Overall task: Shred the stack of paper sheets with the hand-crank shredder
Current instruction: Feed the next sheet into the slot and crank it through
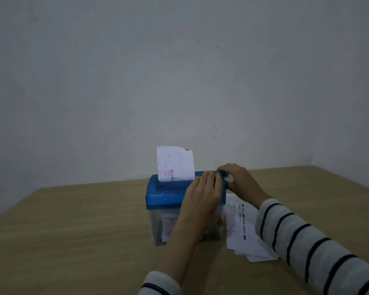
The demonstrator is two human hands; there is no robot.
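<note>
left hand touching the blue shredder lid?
Touching. The head view shows the left hand lying palm-down across the blue plastic shredder lid, fingers straight over its right end.

Light wooden table (73, 231), scuffed grey-white wall (179, 71)

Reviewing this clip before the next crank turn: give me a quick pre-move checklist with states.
1. Sheet stands in the shredder slot: ok.
2. Left hand rests flat on the lid, steadying it: ok.
3. Right hand grips the crank: ok.
4. Fingers clear of the slot: ok.
5. Stack lies beside the shredder, within reach: ok.
6. Room left in the bin: cannot tell.
</note>
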